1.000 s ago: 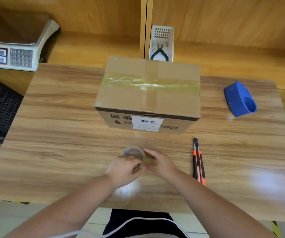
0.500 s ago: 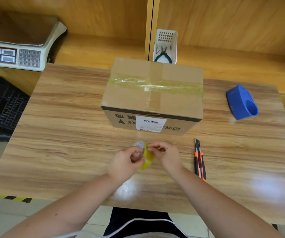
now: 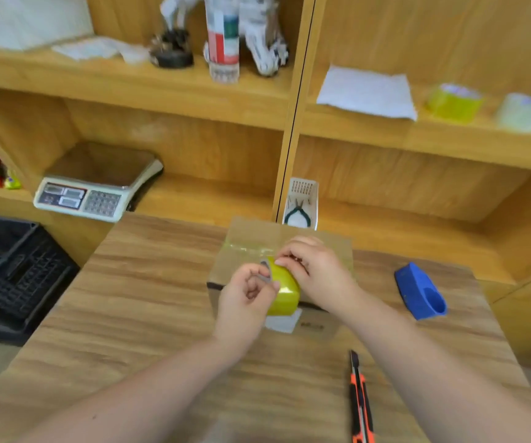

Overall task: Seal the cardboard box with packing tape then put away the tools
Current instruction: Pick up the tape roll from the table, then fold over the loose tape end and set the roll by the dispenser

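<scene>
A yellow roll of packing tape (image 3: 284, 290) is held up in front of the cardboard box (image 3: 251, 238). My left hand (image 3: 247, 300) grips its left rim and core. My right hand (image 3: 315, 271) pinches the roll's top edge from the right. The box stands on the wooden table (image 3: 149, 302) behind my hands, with tape strips across its top; my hands hide most of it. An orange and black utility knife (image 3: 360, 398) lies on the table to the near right. A blue tape dispenser (image 3: 420, 292) lies at the right of the box.
A white basket with pliers (image 3: 300, 206) stands behind the box on the lower shelf. A weighing scale (image 3: 94, 190) sits at the left, a black crate (image 3: 11, 273) below it. The upper shelf holds two tape rolls (image 3: 454, 102), paper (image 3: 368, 92) and other items.
My hands have lifted the tape roll from near the table's front up to box height. The camera has tilted upward, bringing the upper shelves into view.
</scene>
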Action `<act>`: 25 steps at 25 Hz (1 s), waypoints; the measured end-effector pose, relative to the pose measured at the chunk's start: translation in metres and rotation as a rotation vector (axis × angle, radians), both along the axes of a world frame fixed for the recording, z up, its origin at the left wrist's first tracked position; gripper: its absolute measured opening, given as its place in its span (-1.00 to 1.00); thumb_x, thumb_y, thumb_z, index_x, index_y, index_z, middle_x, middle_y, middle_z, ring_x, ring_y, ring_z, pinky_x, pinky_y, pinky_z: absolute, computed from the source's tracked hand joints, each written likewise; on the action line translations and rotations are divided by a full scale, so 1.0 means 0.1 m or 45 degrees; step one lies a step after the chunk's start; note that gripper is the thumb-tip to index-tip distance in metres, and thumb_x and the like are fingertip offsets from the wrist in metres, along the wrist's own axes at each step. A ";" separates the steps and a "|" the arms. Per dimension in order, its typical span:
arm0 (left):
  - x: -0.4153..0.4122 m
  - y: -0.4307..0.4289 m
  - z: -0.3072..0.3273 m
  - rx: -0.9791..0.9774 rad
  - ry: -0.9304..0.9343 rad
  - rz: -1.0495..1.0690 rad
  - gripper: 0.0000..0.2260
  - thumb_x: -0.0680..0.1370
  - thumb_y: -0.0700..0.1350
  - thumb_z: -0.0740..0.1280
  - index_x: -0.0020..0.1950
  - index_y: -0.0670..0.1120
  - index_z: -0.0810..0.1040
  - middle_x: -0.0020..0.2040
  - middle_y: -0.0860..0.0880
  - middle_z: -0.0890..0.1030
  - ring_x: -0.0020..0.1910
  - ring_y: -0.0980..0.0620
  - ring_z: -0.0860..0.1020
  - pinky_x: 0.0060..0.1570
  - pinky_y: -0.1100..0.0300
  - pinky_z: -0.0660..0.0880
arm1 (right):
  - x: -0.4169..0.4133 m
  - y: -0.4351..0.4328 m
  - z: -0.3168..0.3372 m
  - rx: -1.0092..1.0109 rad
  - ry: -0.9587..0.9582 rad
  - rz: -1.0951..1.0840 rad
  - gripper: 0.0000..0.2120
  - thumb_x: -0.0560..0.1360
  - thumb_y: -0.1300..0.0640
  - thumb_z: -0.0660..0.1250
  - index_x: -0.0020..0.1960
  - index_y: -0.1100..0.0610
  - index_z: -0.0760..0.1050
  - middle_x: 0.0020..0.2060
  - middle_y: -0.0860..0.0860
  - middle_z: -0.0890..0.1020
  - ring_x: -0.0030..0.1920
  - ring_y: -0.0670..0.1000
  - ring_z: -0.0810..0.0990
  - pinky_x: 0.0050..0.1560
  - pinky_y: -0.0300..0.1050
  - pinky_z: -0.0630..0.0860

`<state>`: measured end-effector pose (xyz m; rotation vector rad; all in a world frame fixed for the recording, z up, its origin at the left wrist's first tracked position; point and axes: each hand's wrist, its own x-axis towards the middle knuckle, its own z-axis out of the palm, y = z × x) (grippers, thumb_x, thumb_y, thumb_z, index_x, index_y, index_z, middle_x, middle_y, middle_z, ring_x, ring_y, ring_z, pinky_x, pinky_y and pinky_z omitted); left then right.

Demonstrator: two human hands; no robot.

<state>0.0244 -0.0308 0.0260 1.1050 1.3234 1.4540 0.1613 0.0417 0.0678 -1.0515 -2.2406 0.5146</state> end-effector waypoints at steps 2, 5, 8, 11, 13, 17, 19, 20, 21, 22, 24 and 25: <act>0.04 0.21 0.29 0.092 0.009 -0.039 -0.94 0.46 -0.19 0.33 -0.13 -0.09 0.46 -0.56 0.13 0.34 -0.51 0.15 0.27 -0.46 0.22 0.24 | 0.01 0.19 0.35 0.113 -0.003 -0.034 -0.93 0.47 0.21 0.36 -0.18 0.18 0.56 -0.22 0.04 0.61 -0.12 0.00 0.50 -0.05 -0.25 0.35; 0.11 0.49 0.74 0.160 0.069 -0.085 -0.88 0.51 -0.23 0.36 -0.06 -0.16 0.42 -0.57 0.10 0.35 -0.54 0.13 0.26 -0.46 0.21 0.19 | 0.04 0.41 0.84 0.196 0.015 -0.104 -0.94 0.44 0.27 0.37 -0.22 0.21 0.56 -0.24 0.07 0.61 -0.12 0.00 0.47 -0.04 -0.22 0.35; 0.16 0.72 1.16 0.215 0.183 -0.123 -0.59 0.41 -0.17 0.50 0.12 -0.09 0.35 -0.37 -0.03 0.62 -0.42 0.04 0.52 -0.35 0.23 0.44 | 0.09 0.54 1.29 0.245 -0.031 -0.139 -0.92 0.45 0.28 0.34 -0.22 0.18 0.55 -0.23 0.02 0.57 -0.08 0.02 0.47 -0.02 -0.16 0.37; 0.17 0.92 1.53 0.274 0.133 -0.298 -0.31 0.38 -0.17 0.54 0.36 0.09 0.23 -0.14 -0.10 0.73 -0.16 -0.01 0.70 -0.11 0.19 0.61 | 0.16 0.62 1.72 0.293 -0.030 -0.187 -0.94 0.46 0.26 0.33 -0.19 0.19 0.55 -0.19 0.07 0.59 -0.06 0.01 0.46 -0.06 -0.18 0.32; 0.20 1.03 1.77 0.295 0.151 -0.368 -0.38 0.38 -0.12 0.53 0.36 0.07 0.34 -0.11 -0.10 0.73 -0.11 -0.02 0.70 -0.06 0.11 0.62 | 0.21 0.65 1.93 0.348 -0.015 -0.251 -0.95 0.46 0.23 0.33 -0.17 0.17 0.55 -0.17 0.06 0.60 -0.06 0.00 0.47 -0.07 -0.15 0.37; 0.32 1.12 2.19 0.335 0.343 -0.329 -0.56 0.39 -0.03 0.51 0.21 0.11 0.44 -0.47 0.08 0.61 -0.45 0.18 0.55 -0.36 0.29 0.44 | 0.32 0.69 2.29 0.463 -0.103 -0.362 -0.92 0.48 0.23 0.28 -0.15 0.15 0.55 -0.15 0.04 0.61 -0.03 0.01 0.49 -0.04 -0.13 0.42; 0.38 1.18 2.31 0.275 0.367 -0.298 -0.55 0.38 0.05 0.51 0.20 0.10 0.43 -0.47 0.04 0.59 -0.44 0.15 0.55 -0.33 0.28 0.48 | 0.40 0.69 2.46 0.479 -0.097 -0.348 -0.89 0.47 0.29 0.27 -0.17 0.18 0.55 -0.18 0.04 0.61 -0.10 -0.05 0.50 -0.08 -0.17 0.40; 0.40 1.21 2.35 0.197 0.361 -0.277 -0.50 0.34 0.13 0.51 0.20 0.08 0.43 -0.36 -0.02 0.66 -0.33 0.10 0.62 -0.22 0.20 0.56 | 0.43 0.68 2.55 0.476 -0.061 -0.343 -0.88 0.47 0.31 0.26 -0.19 0.18 0.55 -0.22 0.01 0.59 -0.16 -0.14 0.49 -0.12 -0.22 0.38; 0.41 1.23 2.40 0.113 0.360 -0.276 -0.41 0.28 0.22 0.52 0.21 0.06 0.44 -0.21 -0.10 0.71 -0.21 0.02 0.67 -0.11 0.07 0.62 | 0.46 0.67 2.61 0.472 -0.023 -0.344 -0.87 0.47 0.32 0.26 -0.20 0.18 0.54 -0.25 -0.03 0.55 -0.21 -0.25 0.46 -0.16 -0.27 0.36; 0.42 1.25 2.44 0.034 0.347 -0.299 -0.33 0.21 0.28 0.52 0.22 0.03 0.46 -0.11 -0.13 0.71 -0.15 -0.03 0.69 -0.08 -0.03 0.64 | 0.48 0.65 2.65 0.462 0.004 -0.344 -0.86 0.47 0.33 0.26 -0.21 0.18 0.53 -0.26 -0.07 0.52 -0.24 -0.30 0.45 -0.18 -0.32 0.34; 0.43 1.24 2.53 -0.074 0.346 -0.388 -0.32 0.21 0.27 0.53 0.21 -0.03 0.48 -0.08 -0.16 0.69 -0.22 -0.08 0.69 -0.22 -0.03 0.66 | 0.49 0.63 2.69 0.404 0.020 -0.333 -0.85 0.47 0.32 0.27 -0.22 0.15 0.52 -0.28 -0.13 0.49 -0.24 -0.30 0.46 -0.19 -0.36 0.33; 0.45 1.22 2.58 -0.073 0.435 -0.411 -0.37 0.26 0.27 0.51 0.19 -0.04 0.48 -0.11 -0.13 0.67 -0.28 -0.04 0.66 -0.31 0.04 0.63 | 0.51 0.62 2.70 0.370 0.037 -0.312 -0.84 0.47 0.32 0.27 -0.23 0.13 0.52 -0.28 -0.15 0.48 -0.24 -0.27 0.48 -0.19 -0.36 0.35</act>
